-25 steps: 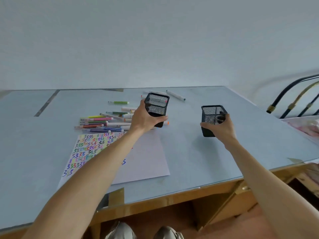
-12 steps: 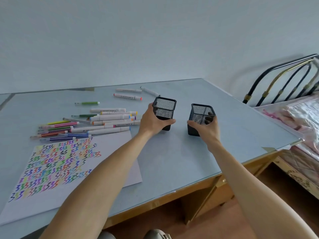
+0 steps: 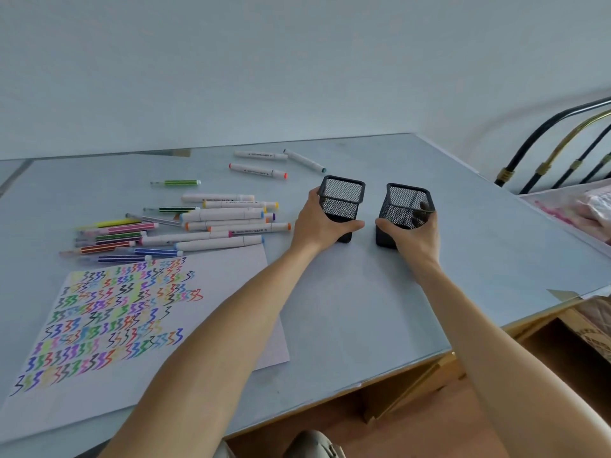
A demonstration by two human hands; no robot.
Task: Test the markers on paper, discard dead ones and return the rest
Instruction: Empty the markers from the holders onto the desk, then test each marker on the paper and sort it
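Both mesh cups brought together, now side by side right of markers [image 3: 211, 223]. Left hand [image 3: 317, 223] grips left cup [image 3: 342, 201]; right hand [image 3: 413, 233] grips right cup [image 3: 405, 206]. Sorting looks next.

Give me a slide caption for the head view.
Each hand grips an empty mesh cup beside scattered markers.

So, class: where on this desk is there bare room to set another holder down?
Free: the desk between the paper and the right edge, nearer than the two mesh holders gripped by the left hand and right hand. Also the far right corner. Crowded: the markers beyond the paper.
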